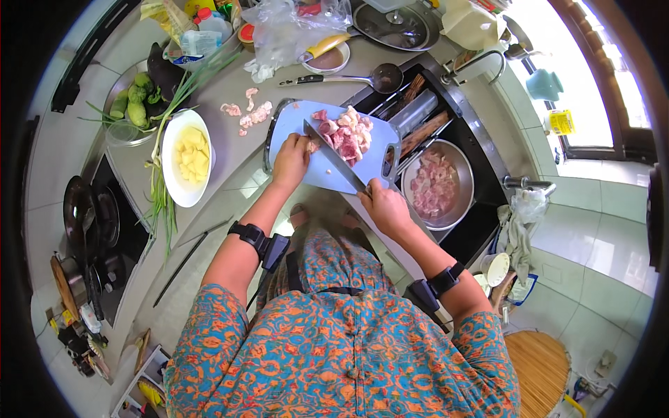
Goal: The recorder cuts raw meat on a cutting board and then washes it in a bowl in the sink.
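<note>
In my right hand [388, 210] is the handle of a kitchen knife [337, 162], its broad blade slanting up and left across a blue cutting board [319, 175]. My left hand [292, 161] presses a small piece of raw meat [313, 146] onto the board, close beside the blade. A heap of cut raw meat [347, 137] lies on the board just past the knife. The board rests partly on the counter and reaches over the corner by the sink. Several pale scraps of fat [256, 115] lie on the counter left of the board.
A metal bowl of raw meat [433, 183] sits in the black sink [473, 222]. On the left counter are a white bowl of peeled potato chunks [189, 157], green onions [166, 204] and a vegetable bowl [137, 102]. A ladle [387, 78] lies behind the board.
</note>
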Tool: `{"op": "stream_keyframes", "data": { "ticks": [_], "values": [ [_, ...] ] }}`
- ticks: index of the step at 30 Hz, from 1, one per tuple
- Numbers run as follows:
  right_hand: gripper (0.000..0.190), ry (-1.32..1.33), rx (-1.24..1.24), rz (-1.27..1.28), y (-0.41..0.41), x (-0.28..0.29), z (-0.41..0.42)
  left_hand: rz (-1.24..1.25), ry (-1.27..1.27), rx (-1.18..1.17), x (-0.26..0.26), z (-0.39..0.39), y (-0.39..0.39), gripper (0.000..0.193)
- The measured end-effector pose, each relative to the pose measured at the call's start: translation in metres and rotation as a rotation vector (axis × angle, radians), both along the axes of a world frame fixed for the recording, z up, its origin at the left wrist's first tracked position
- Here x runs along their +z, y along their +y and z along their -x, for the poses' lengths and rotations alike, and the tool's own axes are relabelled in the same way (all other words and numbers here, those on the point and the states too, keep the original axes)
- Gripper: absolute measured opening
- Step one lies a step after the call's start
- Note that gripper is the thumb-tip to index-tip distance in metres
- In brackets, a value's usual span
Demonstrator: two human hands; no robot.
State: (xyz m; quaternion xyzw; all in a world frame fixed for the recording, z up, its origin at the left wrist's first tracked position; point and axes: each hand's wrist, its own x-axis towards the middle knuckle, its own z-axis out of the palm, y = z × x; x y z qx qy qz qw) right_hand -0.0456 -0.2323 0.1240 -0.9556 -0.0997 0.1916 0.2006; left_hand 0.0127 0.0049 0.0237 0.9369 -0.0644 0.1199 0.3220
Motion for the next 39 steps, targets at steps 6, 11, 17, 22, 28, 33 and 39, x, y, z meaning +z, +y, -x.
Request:
{"op": "stream_keyframes", "data": {
  "ticks": [6, 11, 17, 22, 28, 33, 39],
  "values": [
    [0.036, 0.109, 0.018, -0.051, -0.001, -0.002, -0.008, -0.03, 0.083, -0.077, -0.004, -0.005, 0.006, 0.029],
    [0.036, 0.108, -0.003, -0.057, 0.028, -0.026, -0.027, -0.038, 0.051, -0.127, -0.01, -0.011, 0.009, 0.028],
    [0.037, 0.061, -0.018, -0.153, 0.066, -0.049, -0.069, -0.085, 0.015, -0.125, -0.009, -0.014, 0.003, 0.025],
    [0.037, 0.062, -0.015, -0.16, 0.052, -0.045, -0.047, -0.1, 0.101, -0.05, -0.009, -0.008, 0.003, 0.022],
    [0.037, 0.251, -0.026, -0.054, 0.008, -0.027, 0.0, -0.042, 0.129, -0.045, -0.014, -0.005, 0.008, 0.022],
    [0.038, 0.157, -0.035, -0.069, 0.044, -0.04, -0.034, -0.121, -0.01, -0.08, -0.018, -0.003, 0.001, 0.022],
    [0.04, 0.061, -0.019, -0.133, 0.077, -0.061, -0.081, -0.174, 0.003, -0.134, -0.015, -0.005, -0.003, 0.022]
  ]
}}
